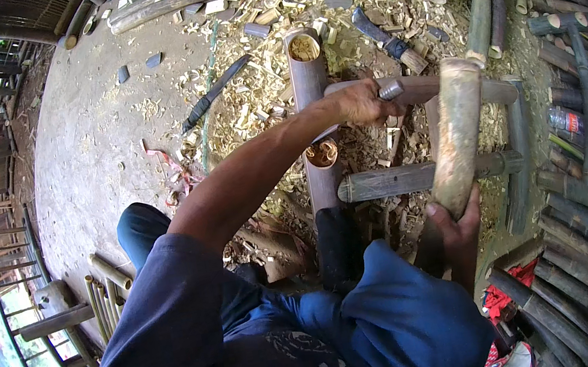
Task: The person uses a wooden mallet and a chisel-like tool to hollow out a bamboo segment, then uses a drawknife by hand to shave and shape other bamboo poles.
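Left hand (366, 104), upper centre, is clamped round a metal-ended handle (391, 90), probably steadying it; right hand (461, 223) grips the thick bamboo (457, 132) low down, guess that keeps its top free.

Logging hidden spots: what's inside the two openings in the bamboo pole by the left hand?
Inside the bamboo pole, pale shavings show in the far one and curled shavings in the near one. What lies beneath the shavings cannot be seen.
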`<state>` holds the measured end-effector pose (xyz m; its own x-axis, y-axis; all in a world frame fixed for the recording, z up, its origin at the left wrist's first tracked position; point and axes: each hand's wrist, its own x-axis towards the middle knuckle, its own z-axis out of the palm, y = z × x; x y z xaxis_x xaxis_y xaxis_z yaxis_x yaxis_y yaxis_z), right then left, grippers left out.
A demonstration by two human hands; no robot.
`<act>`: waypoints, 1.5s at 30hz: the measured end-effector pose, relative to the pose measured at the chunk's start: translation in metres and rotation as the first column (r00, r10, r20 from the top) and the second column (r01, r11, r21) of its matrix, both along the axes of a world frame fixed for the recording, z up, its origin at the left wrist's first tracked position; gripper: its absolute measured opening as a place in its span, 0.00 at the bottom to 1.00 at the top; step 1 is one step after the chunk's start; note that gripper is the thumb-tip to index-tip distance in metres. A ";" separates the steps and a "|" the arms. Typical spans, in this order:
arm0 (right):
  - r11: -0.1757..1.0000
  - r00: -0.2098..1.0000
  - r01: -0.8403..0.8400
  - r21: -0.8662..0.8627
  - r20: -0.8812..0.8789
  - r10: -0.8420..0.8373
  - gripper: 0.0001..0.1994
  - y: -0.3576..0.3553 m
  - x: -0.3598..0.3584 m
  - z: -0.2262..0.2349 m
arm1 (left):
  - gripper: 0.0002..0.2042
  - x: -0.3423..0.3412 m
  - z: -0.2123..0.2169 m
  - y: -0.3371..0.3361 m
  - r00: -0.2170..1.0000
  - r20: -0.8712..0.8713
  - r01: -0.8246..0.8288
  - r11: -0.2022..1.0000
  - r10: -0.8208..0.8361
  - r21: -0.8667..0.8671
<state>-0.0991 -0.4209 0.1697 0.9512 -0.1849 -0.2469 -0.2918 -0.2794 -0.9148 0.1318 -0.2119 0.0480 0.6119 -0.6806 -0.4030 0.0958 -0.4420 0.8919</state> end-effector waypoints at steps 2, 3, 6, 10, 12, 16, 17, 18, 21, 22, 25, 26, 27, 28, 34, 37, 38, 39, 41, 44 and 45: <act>0.997 0.999 0.032 0.066 0.009 -0.032 0.38 0.001 0.013 0.002 | 0.13 -0.005 -0.028 0.016 0.984 0.168 0.088 0.980 -0.058 -0.177; 0.998 0.998 0.021 0.058 0.052 -0.024 0.38 0.005 0.023 0.007 | 0.12 -0.004 -0.044 0.024 0.962 0.263 0.106 0.987 -0.073 -0.117; 0.990 0.982 0.123 0.066 0.135 -0.131 0.38 0.017 0.046 0.018 | 0.12 -0.008 -0.054 0.029 0.921 0.380 0.090 0.996 -0.091 0.022; 0.951 0.989 -0.133 -0.281 0.032 0.148 0.43 0.037 0.071 0.014 | 0.12 -0.038 0.010 0.032 0.942 0.334 0.023 0.998 -0.039 0.051; 0.777 0.878 -0.379 -0.503 0.070 0.474 0.44 0.027 0.081 0.017 | 0.11 -0.044 0.001 0.039 0.833 0.551 0.068 0.997 -0.036 -0.037; 0.879 0.924 -0.340 -0.334 0.059 0.379 0.44 0.032 0.089 0.060 | 0.08 -0.054 0.022 0.057 0.963 0.253 -0.054 0.987 0.091 -0.150; 0.938 0.930 -0.261 -0.230 0.199 0.308 0.44 0.040 0.089 0.065 | 0.08 -0.055 0.021 0.057 0.976 0.201 -0.060 0.990 0.085 -0.129; 0.973 0.950 -0.122 -0.195 0.261 0.171 0.42 0.051 0.081 0.054 | 0.08 -0.057 0.021 0.057 0.986 0.149 -0.065 0.992 0.081 -0.107; 0.879 0.933 -0.330 -0.344 0.021 0.359 0.43 0.066 0.082 0.041 | 0.12 -0.063 0.006 0.064 0.937 0.312 -0.055 0.950 0.155 -0.307; 0.775 0.886 -0.445 -0.448 -0.097 0.453 0.44 0.069 0.085 0.039 | 0.17 -0.066 0.005 0.068 0.952 0.266 -0.042 0.926 0.150 -0.374; 0.757 0.861 -0.478 -0.445 -0.068 0.504 0.45 0.054 0.088 0.037 | 0.13 -0.088 0.021 0.053 0.876 0.383 -0.222 0.951 0.292 -0.217; 0.751 0.853 -0.480 -0.453 -0.042 0.520 0.46 0.056 0.085 0.032 | 0.10 -0.100 0.011 0.050 0.779 0.549 -0.270 0.952 0.303 -0.142; 0.749 0.853 -0.471 -0.466 -0.025 0.521 0.46 0.054 0.082 0.027 | 0.10 -0.111 0.007 0.044 0.779 0.592 -0.231 0.972 0.206 -0.034; 0.769 0.860 -0.494 -0.406 -0.100 0.500 0.46 0.052 0.081 0.030 | 0.10 -0.133 0.008 0.032 0.776 0.595 -0.272 0.962 0.210 0.015; 0.903 0.927 -0.371 -0.218 -0.149 0.345 0.43 0.030 0.040 0.025 | 0.13 -0.179 0.013 0.017 0.747 0.584 -0.369 0.929 0.318 -0.034; 0.955 0.957 -0.269 -0.129 -0.152 0.249 0.39 0.035 0.030 0.050 | 0.13 -0.172 0.017 0.026 0.769 0.521 -0.384 0.919 0.371 -0.087; 0.959 0.963 -0.248 -0.138 -0.141 0.229 0.42 0.040 0.024 0.053 | 0.14 -0.170 0.020 0.030 0.773 0.504 -0.387 0.916 0.385 -0.106; 0.962 0.969 -0.229 -0.147 -0.130 0.210 0.46 0.044 0.018 0.053 | 0.15 -0.171 0.018 0.034 0.765 0.498 -0.394 0.908 0.408 -0.139; 0.835 0.912 -0.406 -0.370 -0.219 0.347 0.48 0.051 0.015 0.049 | 0.16 -0.169 0.016 0.040 0.735 0.503 -0.398 0.890 0.454 -0.221; 0.713 0.842 -0.533 -0.455 -0.201 0.500 0.46 0.063 0.023 0.045 | 0.14 -0.175 0.011 0.049 0.625 0.526 -0.468 0.816 0.577 -0.339; 0.707 0.830 -0.552 -0.443 -0.204 0.520 0.46 0.067 0.035 0.056 | 0.14 -0.170 0.017 0.054 0.587 0.521 -0.477 0.785 0.619 -0.396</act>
<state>-0.0637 -0.3539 0.2252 0.9124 0.2453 -0.3277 -0.0093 -0.7880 -0.6156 -0.0385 -0.1581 0.0653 0.9473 -0.1487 0.2837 -0.3167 -0.3017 0.8992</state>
